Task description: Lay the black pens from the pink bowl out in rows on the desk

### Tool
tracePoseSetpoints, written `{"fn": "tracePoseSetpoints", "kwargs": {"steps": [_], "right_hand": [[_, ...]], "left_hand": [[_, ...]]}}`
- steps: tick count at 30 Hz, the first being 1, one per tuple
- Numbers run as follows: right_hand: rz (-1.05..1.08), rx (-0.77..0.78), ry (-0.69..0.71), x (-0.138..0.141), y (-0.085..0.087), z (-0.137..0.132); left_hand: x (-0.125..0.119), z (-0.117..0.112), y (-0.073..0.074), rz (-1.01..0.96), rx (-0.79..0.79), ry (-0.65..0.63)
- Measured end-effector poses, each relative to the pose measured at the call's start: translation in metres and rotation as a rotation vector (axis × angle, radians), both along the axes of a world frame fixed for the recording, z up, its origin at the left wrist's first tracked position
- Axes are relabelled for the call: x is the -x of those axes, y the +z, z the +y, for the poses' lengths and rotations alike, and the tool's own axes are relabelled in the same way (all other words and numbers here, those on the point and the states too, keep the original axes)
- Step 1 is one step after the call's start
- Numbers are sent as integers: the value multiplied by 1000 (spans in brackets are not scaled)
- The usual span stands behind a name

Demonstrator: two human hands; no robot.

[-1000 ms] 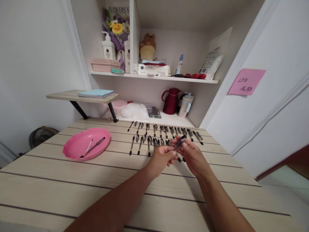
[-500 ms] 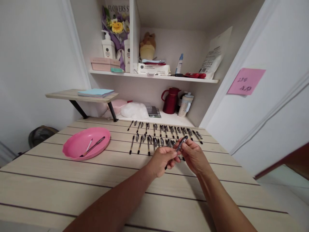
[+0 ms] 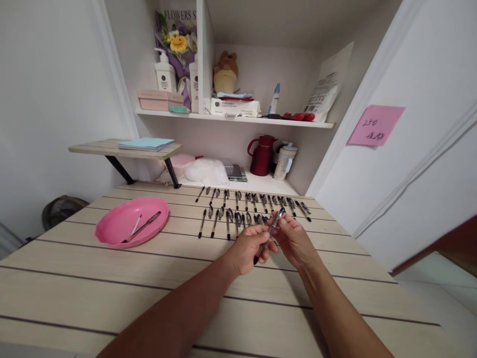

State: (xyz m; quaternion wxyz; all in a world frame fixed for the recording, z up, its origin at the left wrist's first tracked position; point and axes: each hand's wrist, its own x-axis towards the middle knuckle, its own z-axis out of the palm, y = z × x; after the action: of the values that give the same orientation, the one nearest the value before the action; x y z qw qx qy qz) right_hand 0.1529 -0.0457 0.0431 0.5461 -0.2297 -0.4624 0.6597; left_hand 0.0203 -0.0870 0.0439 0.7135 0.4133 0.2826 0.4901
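Note:
Both my hands meet above the wooden table [image 3: 112, 293], holding one black pen [image 3: 269, 234] between them. My left hand [image 3: 249, 248] is closed round the pen's lower end, whose dark tip pokes out below the fingers. My right hand [image 3: 294, 239] pinches the upper end, where the cap sits. Just beyond my hands, several black pens and loose caps [image 3: 238, 206] lie in two rows across the table. To the left stands a pink dish [image 3: 112, 229] with a pen [image 3: 143, 226] and a thin white refill in it.
A small raised shelf [image 3: 112, 147] with a blue notebook stands at the table's back left. Behind the table, wall shelves hold bottles, a red jug [image 3: 262, 155], a cup and boxes. A pink note [image 3: 374, 125] is stuck on the white door to the right.
The pen has tipped more upright and come closer to me. My left hand now grips its lower end, with the tip showing below the fingers. Both hands shifted slightly left.

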Motion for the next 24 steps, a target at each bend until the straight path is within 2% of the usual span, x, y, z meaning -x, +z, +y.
{"fn": "tracePoseSetpoints", "kwargs": {"steps": [7, 11, 14, 17, 20, 22, 24], "right_hand": [[-33, -22, -40, -4, -1, 3], [-29, -56, -76, -1, -2, 3], [-36, -67, -110, 0, -2, 4], [-34, -50, -143, -3, -4, 8], [-16, -23, -204, -11, -9, 14], [-8, 1, -253, -18, -13, 19], [-7, 29, -289, -24, -19, 25]], "left_hand": [[3, 2, -2, 1, 6, -60], [4, 2, -3, 4, -21, -56], [1, 3, -4, 89, -72, -20], [-2, 5, -3, 262, -101, 84], [5, 12, 2, 436, -82, 276], [22, 18, 11, 590, -120, 448], [52, 21, 24, 834, -254, 621]]}}
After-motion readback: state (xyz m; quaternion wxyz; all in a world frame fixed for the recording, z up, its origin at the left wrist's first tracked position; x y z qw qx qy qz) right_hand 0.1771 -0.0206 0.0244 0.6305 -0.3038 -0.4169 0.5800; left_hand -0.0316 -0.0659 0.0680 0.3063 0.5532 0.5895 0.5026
